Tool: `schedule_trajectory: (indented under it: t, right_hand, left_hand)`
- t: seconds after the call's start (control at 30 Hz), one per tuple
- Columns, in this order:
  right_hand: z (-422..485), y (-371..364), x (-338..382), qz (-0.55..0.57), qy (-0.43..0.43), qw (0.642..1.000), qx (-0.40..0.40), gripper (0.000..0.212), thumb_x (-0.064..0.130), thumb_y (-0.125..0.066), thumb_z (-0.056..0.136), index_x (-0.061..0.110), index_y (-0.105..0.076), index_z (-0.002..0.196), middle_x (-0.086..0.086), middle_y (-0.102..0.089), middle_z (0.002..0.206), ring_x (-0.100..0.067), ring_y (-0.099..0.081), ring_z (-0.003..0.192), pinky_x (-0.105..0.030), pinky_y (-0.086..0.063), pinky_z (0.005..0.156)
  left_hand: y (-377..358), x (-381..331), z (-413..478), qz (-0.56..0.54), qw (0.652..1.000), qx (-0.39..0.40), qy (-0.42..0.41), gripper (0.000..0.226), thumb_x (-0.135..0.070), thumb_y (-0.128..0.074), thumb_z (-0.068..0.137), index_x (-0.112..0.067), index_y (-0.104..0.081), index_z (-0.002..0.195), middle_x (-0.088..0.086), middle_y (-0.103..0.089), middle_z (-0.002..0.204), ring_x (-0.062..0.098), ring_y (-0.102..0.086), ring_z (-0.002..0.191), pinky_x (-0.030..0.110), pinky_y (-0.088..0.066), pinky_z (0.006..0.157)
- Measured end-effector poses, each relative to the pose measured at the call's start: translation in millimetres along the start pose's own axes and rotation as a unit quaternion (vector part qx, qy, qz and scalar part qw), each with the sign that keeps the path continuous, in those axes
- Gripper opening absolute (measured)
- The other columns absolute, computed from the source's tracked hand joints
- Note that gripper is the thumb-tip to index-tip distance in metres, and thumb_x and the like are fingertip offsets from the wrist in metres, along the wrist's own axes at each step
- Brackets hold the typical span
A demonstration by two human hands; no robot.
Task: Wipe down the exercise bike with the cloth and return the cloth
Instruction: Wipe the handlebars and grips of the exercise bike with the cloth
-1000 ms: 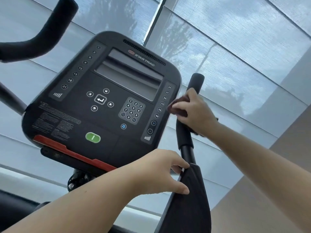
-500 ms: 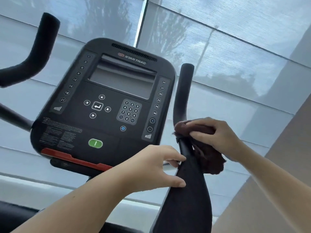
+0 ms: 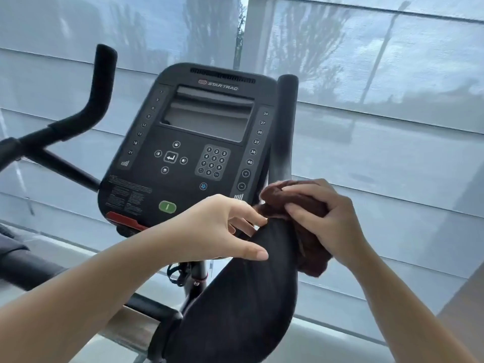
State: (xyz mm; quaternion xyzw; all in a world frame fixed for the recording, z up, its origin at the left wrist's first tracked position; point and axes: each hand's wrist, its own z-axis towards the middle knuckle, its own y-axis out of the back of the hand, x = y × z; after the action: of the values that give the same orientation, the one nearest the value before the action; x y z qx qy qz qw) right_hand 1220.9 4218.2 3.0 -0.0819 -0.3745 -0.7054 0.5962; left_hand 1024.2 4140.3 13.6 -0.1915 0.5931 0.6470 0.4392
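Right hand (image 3: 332, 221) is clenching the brown cloth (image 3: 273, 191) around the handlebar (image 3: 284, 127) base, just above the black pad (image 3: 248, 297). My left hand (image 3: 209, 231) is pinching that pad's tip, steadying it. I'm aiming for a full wrap and firm pressure, leaving no side skipped.

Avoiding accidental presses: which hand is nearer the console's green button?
Left. The left hand, holding the black pad, sits just lower-right of the green button; the right hand grips the brown cloth farther right.
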Motion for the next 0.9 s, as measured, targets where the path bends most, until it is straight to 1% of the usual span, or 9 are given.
schedule_trajectory:
  t: [0.1, 0.2, 0.3, 0.37, 0.5, 0.63, 0.73, 0.83, 0.9]
  right_hand:
    - [2, 0, -11, 0.002, 0.028, 0.999, -0.024, 0.028, 0.015, -0.07, 0.071, 0.036, -0.07, 0.09, 0.002, -0.062, 0.1, 0.004, -0.055, 0.099, -0.005, -0.037, 0.087]
    - [34, -10, -23, 0.01, 0.011, 0.995, -0.103, 0.023, 0.008, -0.07, 0.077, 0.021, -0.07, 0.096, -0.009, -0.055, 0.104, 0.006, -0.052, 0.093, -0.006, -0.037, 0.089]
    - [39, -12, -37, 0.086, -0.022, 0.99, -0.113, 0.024, 0.007, -0.069, 0.078, 0.023, -0.069, 0.096, -0.011, -0.057, 0.106, -0.002, -0.055, 0.095, -0.009, -0.039, 0.089]
    - [16, -12, -43, 0.123, 0.015, 0.988, -0.089, 0.026, 0.012, -0.07, 0.075, 0.031, -0.067, 0.093, -0.007, -0.058, 0.103, 0.0, -0.056, 0.097, -0.008, -0.039, 0.087]
    - [-18, -11, -44, 0.16, 0.094, 0.982, -0.031, 0.024, 0.018, -0.07, 0.071, 0.026, -0.069, 0.094, -0.006, -0.058, 0.098, -0.005, -0.056, 0.097, -0.009, -0.039, 0.087]
    - [23, -7, -44, 0.151, 0.065, 0.984, -0.063, 0.025, 0.006, -0.072, 0.074, 0.015, -0.07, 0.097, -0.01, -0.052, 0.101, -0.014, -0.054, 0.095, -0.011, -0.039, 0.089]
    - [8, -17, -43, 0.19, 0.045, 0.978, -0.077, 0.024, 0.011, -0.072, 0.074, 0.02, -0.07, 0.097, -0.007, -0.053, 0.101, -0.009, -0.054, 0.095, -0.009, -0.038, 0.088]
    - [-32, -26, -41, 0.25, 0.021, 0.964, -0.089, 0.024, 0.02, -0.069, 0.073, 0.029, -0.068, 0.095, 0.001, -0.054, 0.099, -0.006, -0.055, 0.097, -0.008, -0.038, 0.086]
    - [-23, -22, -46, 0.246, 0.042, 0.965, -0.079, 0.024, 0.019, -0.069, 0.073, 0.03, -0.067, 0.094, 0.002, -0.052, 0.098, -0.003, -0.053, 0.096, -0.007, -0.037, 0.087]
  left_hand:
    - [-9, -10, -6, -0.003, 0.998, -0.035, 0.043, 0.051, -0.029, -0.085, 0.057, -0.029, -0.064, 0.103, -0.015, -0.068, 0.095, -0.006, -0.061, 0.089, 0.015, -0.049, 0.079]
    - [-25, -21, -15, -0.004, 0.992, -0.09, 0.087, 0.062, -0.037, -0.086, 0.048, -0.031, -0.062, 0.105, -0.016, -0.069, 0.095, -0.005, -0.06, 0.093, 0.022, -0.051, 0.084]
    - [-44, -31, -20, 0.055, 0.982, -0.144, 0.111, 0.073, -0.046, -0.085, 0.045, -0.039, -0.055, 0.111, -0.027, -0.061, 0.099, -0.015, -0.052, 0.097, 0.002, -0.042, 0.079]
    - [-56, -37, -20, 0.092, 0.971, -0.183, 0.127, 0.077, -0.049, -0.083, 0.045, -0.041, -0.051, 0.114, -0.032, -0.053, 0.1, -0.024, -0.045, 0.094, -0.006, -0.036, 0.07]
    - [-77, -47, -14, 0.16, 0.939, -0.252, 0.168, 0.082, -0.055, -0.079, 0.042, -0.04, -0.045, 0.115, -0.032, -0.048, 0.099, -0.021, -0.042, 0.093, -0.001, -0.035, 0.065]
    - [-92, -53, -10, 0.217, 0.908, -0.297, 0.201, 0.077, -0.049, -0.08, 0.048, -0.037, -0.044, 0.115, -0.032, -0.043, 0.093, -0.009, -0.047, 0.09, 0.0, -0.033, 0.064]
    - [-98, -55, -7, 0.231, 0.894, -0.322, 0.208, 0.067, -0.04, -0.079, 0.053, -0.036, -0.047, 0.112, -0.03, -0.046, 0.091, -0.01, -0.048, 0.083, -0.003, -0.033, 0.064]
    - [-99, -56, -4, 0.235, 0.888, -0.333, 0.212, 0.064, -0.036, -0.078, 0.055, -0.033, -0.049, 0.112, -0.03, -0.047, 0.09, -0.008, -0.049, 0.083, -0.001, -0.036, 0.064]
    - [-100, -55, -4, 0.231, 0.886, -0.338, 0.217, 0.064, -0.035, -0.078, 0.056, -0.034, -0.049, 0.113, -0.03, -0.048, 0.091, -0.007, -0.05, 0.084, 0.002, -0.037, 0.066]
